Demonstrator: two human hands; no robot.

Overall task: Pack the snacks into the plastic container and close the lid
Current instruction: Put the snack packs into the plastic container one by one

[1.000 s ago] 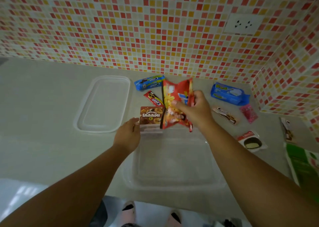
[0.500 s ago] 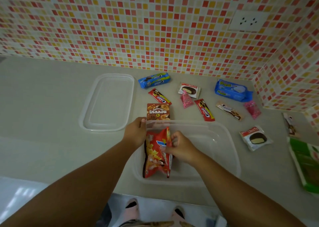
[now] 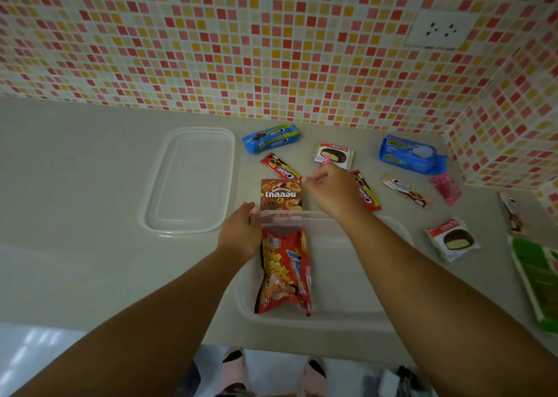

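Note:
A clear plastic container [image 3: 362, 279] stands near the counter's front edge. A red chip bag [image 3: 283, 273] lies inside it along the left side. My left hand [image 3: 241, 233] grips the container's far left corner. My right hand [image 3: 332, 188] hovers just beyond the far rim, fingers loosely curled, fingertips at the upper right corner of a brown snack box [image 3: 280, 194]. A small pink candy is mostly hidden under that hand. The clear lid [image 3: 190, 182] lies flat to the left of the container.
Loose snacks lie behind and right of the container: a blue cookie pack [image 3: 270, 138], red cookie sticks [image 3: 279, 165] [image 3: 367, 193], choco pies [image 3: 333, 155] [image 3: 453, 239], a blue pack [image 3: 410, 154], a brown stick [image 3: 404, 191], a pink candy [image 3: 445, 187], a green pack [image 3: 540, 279]. Tiled walls close the back and right.
My right hand lowered the red chip bag into the container, let it go, and has reached forward past the far rim. My left hand stays on the container's corner.

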